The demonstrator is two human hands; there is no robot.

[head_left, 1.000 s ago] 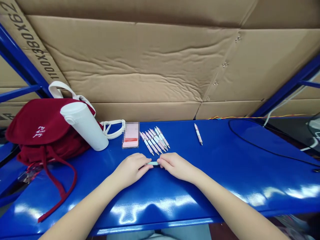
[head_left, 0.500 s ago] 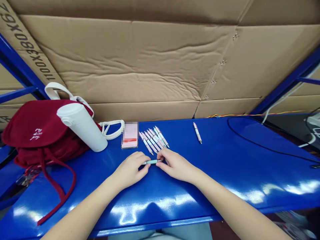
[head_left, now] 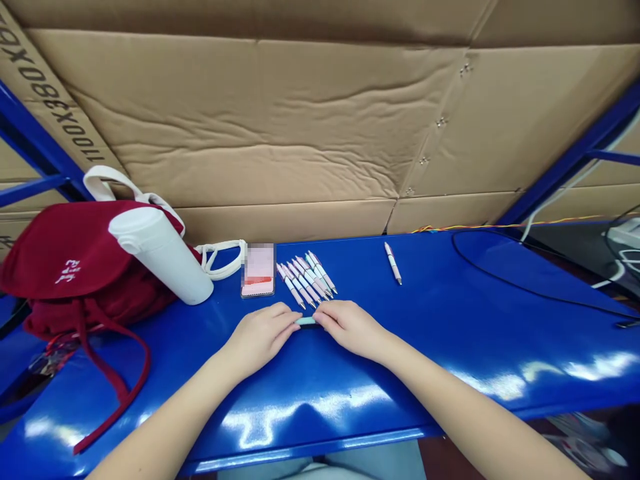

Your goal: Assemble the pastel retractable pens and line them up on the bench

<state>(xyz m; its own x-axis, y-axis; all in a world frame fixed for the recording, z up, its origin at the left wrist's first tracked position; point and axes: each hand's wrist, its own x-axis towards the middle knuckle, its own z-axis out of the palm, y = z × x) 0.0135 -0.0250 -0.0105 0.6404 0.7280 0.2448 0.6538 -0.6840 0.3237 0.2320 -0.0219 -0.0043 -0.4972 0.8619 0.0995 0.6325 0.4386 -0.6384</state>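
Observation:
A light green pen (head_left: 306,321) lies level between my two hands, just above the blue table (head_left: 310,373). My left hand (head_left: 265,333) pinches its left end, and my right hand (head_left: 350,327) pinches its right end; both ends are hidden by the fingers. Just beyond my hands, several pink and white pens (head_left: 305,280) lie side by side in a slanted row. One more pen (head_left: 393,263) lies apart from them, farther right.
A phone (head_left: 259,270) lies left of the pen row. A white bottle (head_left: 163,253) leans on a dark red bag (head_left: 95,253) at the left. Cardboard (head_left: 260,120) stands behind the table. A black cable (head_left: 525,287) runs along the right side.
The fingers of my right hand have closed over the green pen's right tip, which showed before. My left fingers now cover its left end. The view has shifted slightly.

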